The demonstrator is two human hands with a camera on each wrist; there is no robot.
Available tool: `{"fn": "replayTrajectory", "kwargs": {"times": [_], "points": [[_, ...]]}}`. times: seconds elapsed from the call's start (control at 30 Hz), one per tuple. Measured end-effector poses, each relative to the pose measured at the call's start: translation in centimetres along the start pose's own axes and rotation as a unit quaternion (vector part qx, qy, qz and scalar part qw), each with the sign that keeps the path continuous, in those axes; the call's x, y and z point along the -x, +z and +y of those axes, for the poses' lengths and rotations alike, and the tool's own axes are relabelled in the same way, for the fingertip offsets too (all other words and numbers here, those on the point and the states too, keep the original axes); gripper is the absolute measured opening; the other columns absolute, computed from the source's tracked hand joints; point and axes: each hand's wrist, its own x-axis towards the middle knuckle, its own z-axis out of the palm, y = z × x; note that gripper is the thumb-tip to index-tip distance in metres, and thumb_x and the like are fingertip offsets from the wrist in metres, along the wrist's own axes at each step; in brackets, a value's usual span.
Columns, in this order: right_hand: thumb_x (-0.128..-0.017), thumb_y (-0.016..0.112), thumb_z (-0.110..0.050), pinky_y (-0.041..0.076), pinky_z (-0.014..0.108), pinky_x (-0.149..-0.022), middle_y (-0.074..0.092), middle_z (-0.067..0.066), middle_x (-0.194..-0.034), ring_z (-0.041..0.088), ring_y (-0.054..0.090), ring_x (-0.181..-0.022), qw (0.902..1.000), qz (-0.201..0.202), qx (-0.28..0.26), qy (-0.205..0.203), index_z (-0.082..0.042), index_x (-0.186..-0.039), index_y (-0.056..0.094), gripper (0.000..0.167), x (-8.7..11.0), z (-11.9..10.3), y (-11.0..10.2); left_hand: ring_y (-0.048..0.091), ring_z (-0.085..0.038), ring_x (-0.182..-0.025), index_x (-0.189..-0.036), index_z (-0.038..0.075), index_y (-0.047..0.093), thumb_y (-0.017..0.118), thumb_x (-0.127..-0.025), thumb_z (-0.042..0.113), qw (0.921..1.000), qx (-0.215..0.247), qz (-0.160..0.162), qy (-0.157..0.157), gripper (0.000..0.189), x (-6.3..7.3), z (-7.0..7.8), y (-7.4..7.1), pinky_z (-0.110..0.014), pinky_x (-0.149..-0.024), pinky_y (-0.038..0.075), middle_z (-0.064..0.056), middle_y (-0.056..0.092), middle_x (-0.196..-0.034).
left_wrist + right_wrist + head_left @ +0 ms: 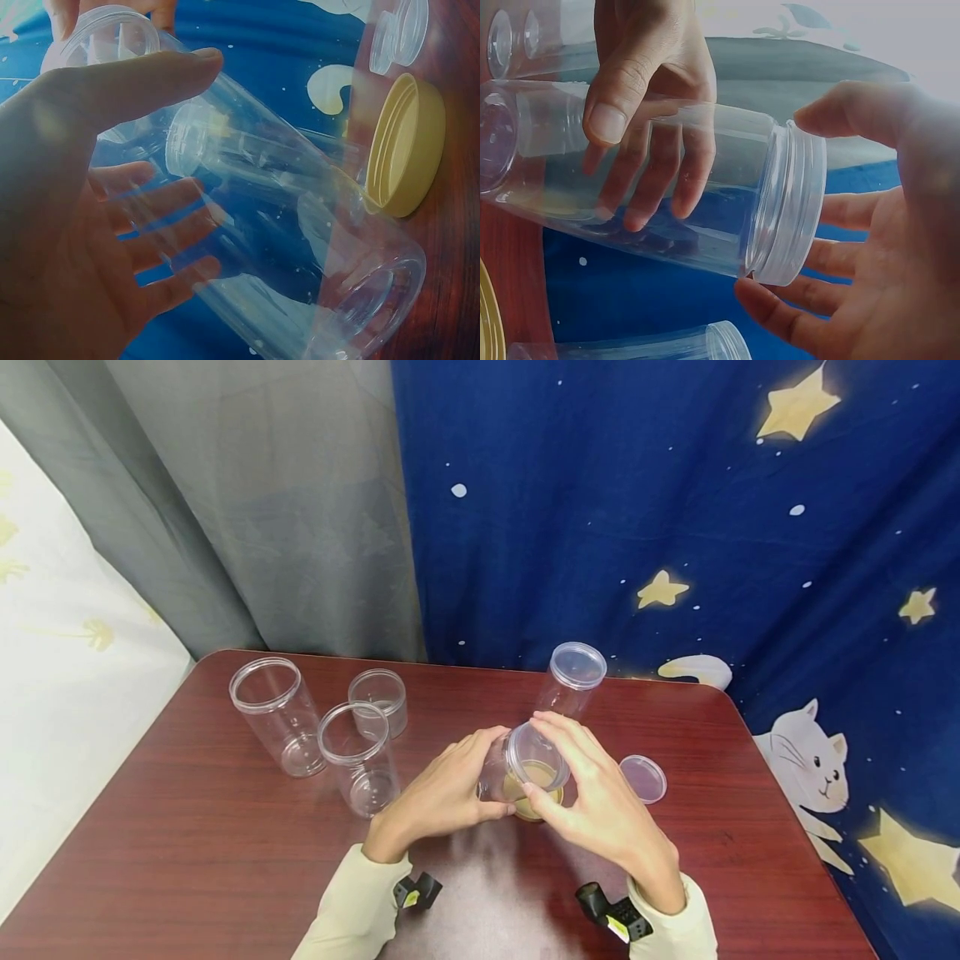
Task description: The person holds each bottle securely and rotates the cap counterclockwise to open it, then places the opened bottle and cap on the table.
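A tall clear plastic jar (727,172) is tilted above the table, its body held in my left hand (446,785). In the left wrist view the thumb lies across one side of the jar and the fingers spread round the other. A clear screw lid (806,206) sits on the jar's mouth. My right hand (600,802) holds this lid by its rim, thumb on one side and fingertips on the other. Beneath the jar, a yellow lid (409,146) lies on the table, seen through the clear plastic in the head view.
Two tall open jars (288,727) and a short clear jar (388,706) stand to the left. A lidded tall jar (577,667) is at the back right, near the curtain. A flat clear lid (645,779) lies right of my right hand on the brown table (150,827).
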Motion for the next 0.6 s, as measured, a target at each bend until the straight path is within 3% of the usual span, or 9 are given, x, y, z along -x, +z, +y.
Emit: {"fn": "replayTrajectory", "kwargs": {"times": [0.6], "points": [[-0.081,0.073,-0.02,0.044,0.038,-0.106,0.04,-0.005,-0.154,0.016,0.043,-0.138,0.999,-0.035,-0.027,-0.008,-0.02,-0.144,0.048,0.068,0.03,0.04,-0.59,0.055,-0.018,-0.118,-0.144,0.014,0.042,0.087,-0.072,0.037,0.9997,0.019,-0.009,-0.009,0.088,0.06,0.18,-0.12,-0.042,-0.102,0.045,-0.003,0.056,-0.134]]}}
